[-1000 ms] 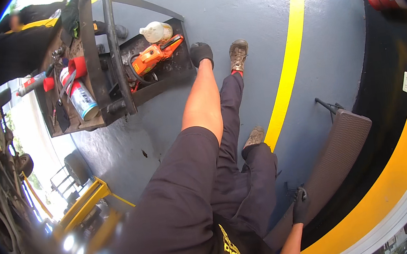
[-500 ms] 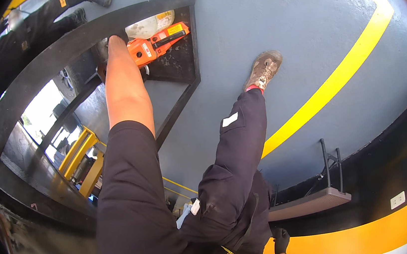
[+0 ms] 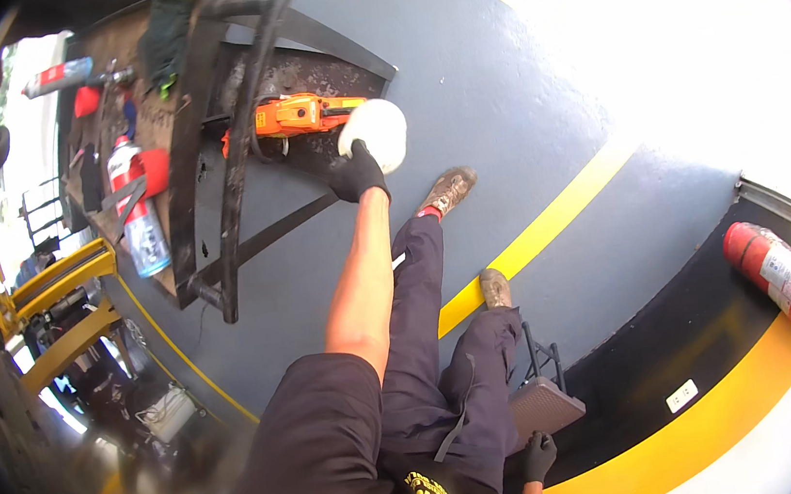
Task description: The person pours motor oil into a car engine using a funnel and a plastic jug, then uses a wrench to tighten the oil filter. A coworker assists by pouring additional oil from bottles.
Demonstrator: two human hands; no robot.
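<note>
My left hand, in a black glove, is closed on a white rounded plastic container and holds it at the near end of the bench's lower shelf. Behind it on that dark shelf lies an orange machine with a black handle, chainsaw-like in shape. Low in the picture hangs my right hand, also gloved in black. Its fingers are loosely curled and nothing shows in them. Beside it is a brown padded bench seat.
The black metal workbench frame carries a wooden top with a red-and-blue spray can, another can and a dark cloth. A wrapped red cylinder is by the right wall. Yellow lift arms stand left.
My left hand has come out of the lower shelf with the white container, which lay behind the orange machine. My view has turned, bringing the bench top and red cylinder into sight.
</note>
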